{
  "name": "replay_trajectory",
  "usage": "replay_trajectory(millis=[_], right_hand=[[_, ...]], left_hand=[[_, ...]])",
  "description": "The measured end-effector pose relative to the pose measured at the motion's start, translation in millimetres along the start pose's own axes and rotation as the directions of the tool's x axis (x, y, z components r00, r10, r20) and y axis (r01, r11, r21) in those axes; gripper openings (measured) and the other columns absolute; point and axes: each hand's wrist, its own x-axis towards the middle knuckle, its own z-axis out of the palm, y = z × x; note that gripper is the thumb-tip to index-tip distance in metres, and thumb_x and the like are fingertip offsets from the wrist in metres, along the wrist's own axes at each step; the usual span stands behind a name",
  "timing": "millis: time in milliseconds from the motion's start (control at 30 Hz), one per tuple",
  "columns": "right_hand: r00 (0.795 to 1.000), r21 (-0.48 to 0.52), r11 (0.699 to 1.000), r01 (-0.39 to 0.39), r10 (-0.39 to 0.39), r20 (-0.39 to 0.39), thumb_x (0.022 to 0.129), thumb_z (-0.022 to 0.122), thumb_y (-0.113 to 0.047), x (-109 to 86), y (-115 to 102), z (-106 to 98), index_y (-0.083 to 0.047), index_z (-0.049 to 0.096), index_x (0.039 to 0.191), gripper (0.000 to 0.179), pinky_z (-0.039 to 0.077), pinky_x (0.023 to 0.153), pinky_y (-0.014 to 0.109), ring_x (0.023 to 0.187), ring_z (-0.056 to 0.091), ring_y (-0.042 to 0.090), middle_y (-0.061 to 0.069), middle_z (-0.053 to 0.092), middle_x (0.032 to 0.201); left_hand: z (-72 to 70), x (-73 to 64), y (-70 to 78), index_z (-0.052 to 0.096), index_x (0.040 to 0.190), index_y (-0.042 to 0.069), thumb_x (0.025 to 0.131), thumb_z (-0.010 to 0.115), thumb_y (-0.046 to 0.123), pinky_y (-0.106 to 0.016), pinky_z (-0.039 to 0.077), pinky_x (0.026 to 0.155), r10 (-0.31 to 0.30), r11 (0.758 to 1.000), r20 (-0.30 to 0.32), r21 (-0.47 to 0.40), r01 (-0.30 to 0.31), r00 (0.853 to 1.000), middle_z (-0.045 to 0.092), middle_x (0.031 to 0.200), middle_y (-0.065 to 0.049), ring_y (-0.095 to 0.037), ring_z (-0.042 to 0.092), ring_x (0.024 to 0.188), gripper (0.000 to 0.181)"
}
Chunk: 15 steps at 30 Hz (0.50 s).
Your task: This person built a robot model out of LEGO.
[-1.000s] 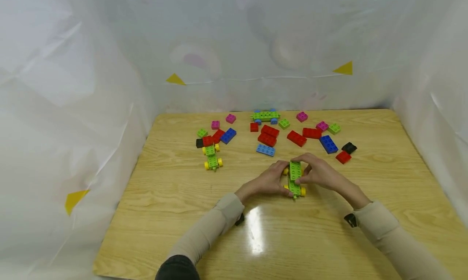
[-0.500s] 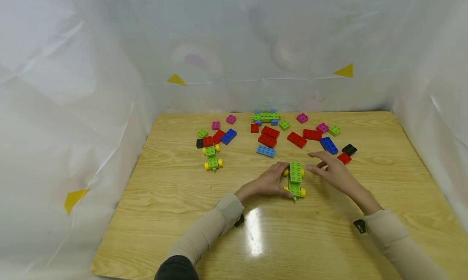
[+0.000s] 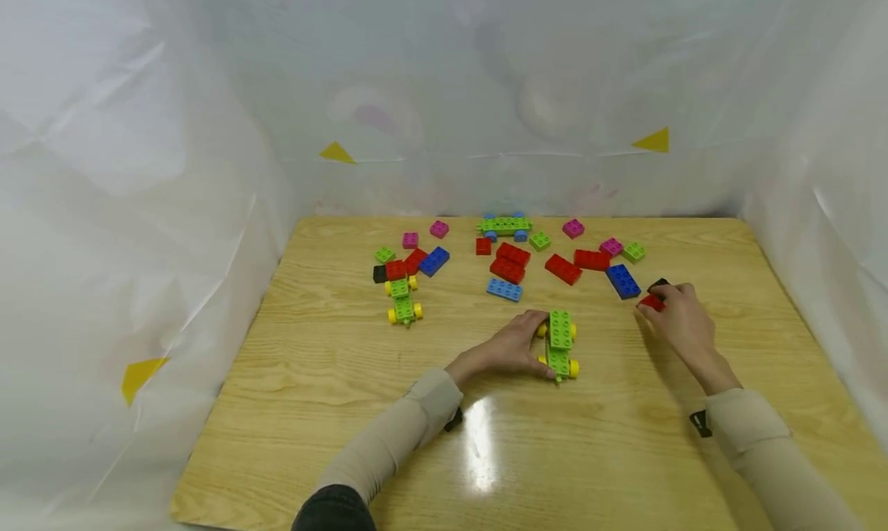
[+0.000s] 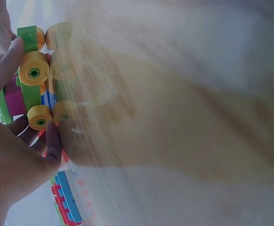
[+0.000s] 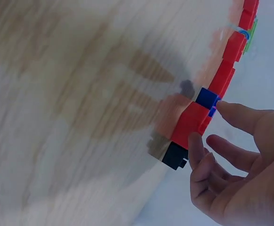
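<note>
My left hand (image 3: 512, 346) grips a green toy car base with yellow wheels (image 3: 559, 364), thumb at its near end and fingers at the far end. A green brick (image 3: 560, 329) sits on the base's far half. In the left wrist view, two yellow wheels (image 4: 34, 68) show between the thumb and fingers. Out to the right, my right hand (image 3: 683, 323) is at a small red brick (image 3: 650, 303). In the right wrist view, thumb and fingers are spread about this red brick (image 5: 189, 126), and one fingertip overlaps its edge. A black piece (image 3: 659, 284) lies right behind it.
A second yellow-wheeled green base (image 3: 404, 309) stands at left, and a blue-wheeled one (image 3: 505, 225) at the back. Red bricks (image 3: 563, 269), blue bricks (image 3: 623, 282), a light blue brick (image 3: 504, 289) and pink bricks (image 3: 573, 228) are scattered across the wooden table's (image 3: 319, 408) far half.
My right hand has let go of the green brick on the car base and moved right to the small red brick. The left hand keeps its hold in the same place.
</note>
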Motion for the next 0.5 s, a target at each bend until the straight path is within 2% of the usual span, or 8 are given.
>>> replay_trajectory(millis=[233, 500], right_hand=[[1.000, -0.045, 0.999, 0.015, -0.015, 0.002, 0.086, 0.074, -0.023, 0.0, 6.0, 2.9, 0.007, 0.059, 0.116, 0.045, 0.046, 0.050, 0.048, 0.072, 0.058, 0.041, 0.032, 0.051, 0.102], [0.999, -0.024, 1.000, -0.016, 0.016, 0.032, 0.084, 0.075, -0.018, 3.5, 8.2, 6.2, 0.005, 0.057, 0.115, 0.042, 0.047, 0.055, 0.047, 0.082, 0.059, 0.042, 0.032, 0.057, 0.103]], left_hand=[[0.2, -0.6, 0.3, 0.022, 0.152, 0.013, 0.075, 0.079, 0.050, -0.027, 0.030, 0.109, -0.006, 1.000, 0.000, 0.012, 0.006, 1.000, 0.031, 0.150, -0.002, -0.015, 0.031, 0.137, 0.103], [0.2, -0.9, 1.1, 0.021, 0.152, 0.013, 0.074, 0.079, 0.051, -0.027, 0.030, 0.110, -0.009, 1.000, 0.005, -0.002, 0.009, 1.000, 0.030, 0.151, -0.002, -0.014, 0.030, 0.138, 0.104]])
